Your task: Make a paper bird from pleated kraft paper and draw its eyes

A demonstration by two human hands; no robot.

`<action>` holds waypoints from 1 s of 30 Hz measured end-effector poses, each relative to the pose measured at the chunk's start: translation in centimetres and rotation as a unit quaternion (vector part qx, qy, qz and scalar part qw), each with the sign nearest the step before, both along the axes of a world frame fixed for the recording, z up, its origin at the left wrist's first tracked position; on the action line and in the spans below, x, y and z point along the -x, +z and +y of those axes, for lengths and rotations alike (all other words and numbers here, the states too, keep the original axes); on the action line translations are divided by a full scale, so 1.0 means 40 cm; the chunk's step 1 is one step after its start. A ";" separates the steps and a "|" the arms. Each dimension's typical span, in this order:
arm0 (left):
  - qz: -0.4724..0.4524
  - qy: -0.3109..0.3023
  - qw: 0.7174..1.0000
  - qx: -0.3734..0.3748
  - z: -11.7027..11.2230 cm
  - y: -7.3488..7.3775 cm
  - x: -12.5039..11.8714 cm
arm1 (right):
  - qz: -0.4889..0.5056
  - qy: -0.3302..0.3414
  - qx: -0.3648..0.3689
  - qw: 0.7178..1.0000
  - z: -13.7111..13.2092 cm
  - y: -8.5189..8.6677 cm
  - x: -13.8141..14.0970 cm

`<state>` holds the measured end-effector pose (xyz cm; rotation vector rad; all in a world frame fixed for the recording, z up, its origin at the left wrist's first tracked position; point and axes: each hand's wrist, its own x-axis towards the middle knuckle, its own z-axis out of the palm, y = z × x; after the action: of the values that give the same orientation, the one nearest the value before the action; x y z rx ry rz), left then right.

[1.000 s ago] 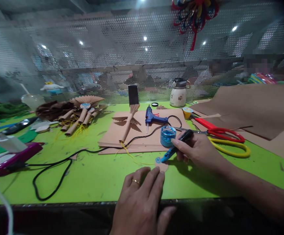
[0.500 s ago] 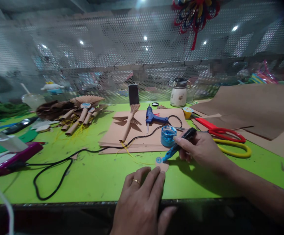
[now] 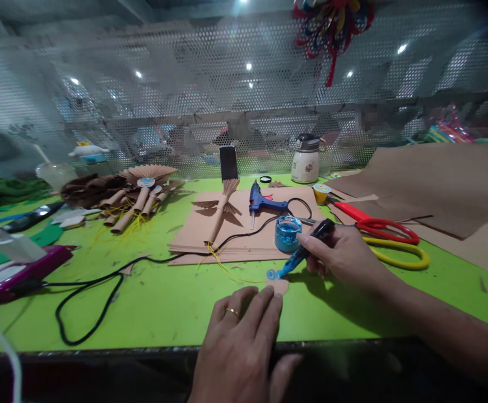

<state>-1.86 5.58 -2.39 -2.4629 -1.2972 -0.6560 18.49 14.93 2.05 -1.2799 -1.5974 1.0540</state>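
My right hand (image 3: 344, 254) pinches a dark pen (image 3: 300, 254) smeared with blue. The tip touches a small brown paper piece (image 3: 278, 286) on the green table. Two blue ring-shaped marks show on that piece, the right one beneath the tip. My left hand (image 3: 239, 341) lies with its fingers stretched out, fingertips pressing the near edge of the piece. Just behind the pen stands an uncapped jar (image 3: 288, 238) of blue paint. A paper figure (image 3: 221, 210) with pleated wings and a yellow string lies on stacked brown sheets (image 3: 193, 226).
A blue glue gun (image 3: 269, 204) rests on the sheets, its black cord looping left. Large scissors (image 3: 390, 229) lie right, beside big brown sheets (image 3: 428, 184). Several finished paper figures (image 3: 136, 201) and a purple power strip (image 3: 25, 271) are left. A flask (image 3: 305, 159) stands behind.
The second blue ring on the paper piece looks a little fuller under the pen tip. Both hands keep nearly the same place.
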 end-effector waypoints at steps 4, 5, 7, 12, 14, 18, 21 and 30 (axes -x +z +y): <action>-0.008 -0.001 1.000 -0.007 0.001 0.002 -0.004 | 0.010 0.005 -0.001 1.000 0.001 0.001 0.003; -0.012 -0.001 1.000 -0.012 0.001 0.003 -0.005 | 0.007 0.007 -0.002 1.000 0.001 0.002 0.005; -0.013 -0.002 1.000 -0.015 0.001 0.004 -0.006 | -0.007 0.014 -0.003 1.000 0.002 0.003 0.006; 0.000 -0.005 1.000 -0.008 0.000 0.000 -0.001 | -0.020 0.002 -0.011 1.000 0.001 0.005 0.001; 0.004 -0.005 1.000 -0.005 -0.001 -0.002 0.001 | -0.012 -0.005 -0.011 1.000 0.001 0.006 -0.002; -0.001 -0.003 1.000 -0.005 -0.001 -0.003 0.001 | 0.006 -0.002 -0.012 1.000 0.000 0.009 0.001; -0.001 -0.005 1.000 -0.004 -0.001 -0.001 -0.001 | 0.006 0.008 -0.019 1.000 -0.002 0.010 0.005; -0.001 -0.005 1.000 -0.010 0.002 -0.003 0.001 | -0.024 0.015 -0.036 0.999 -0.001 0.001 -0.002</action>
<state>-1.90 5.66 -2.51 -2.4558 -1.2736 -0.6709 18.56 14.90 2.09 -1.2445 -1.6806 0.9826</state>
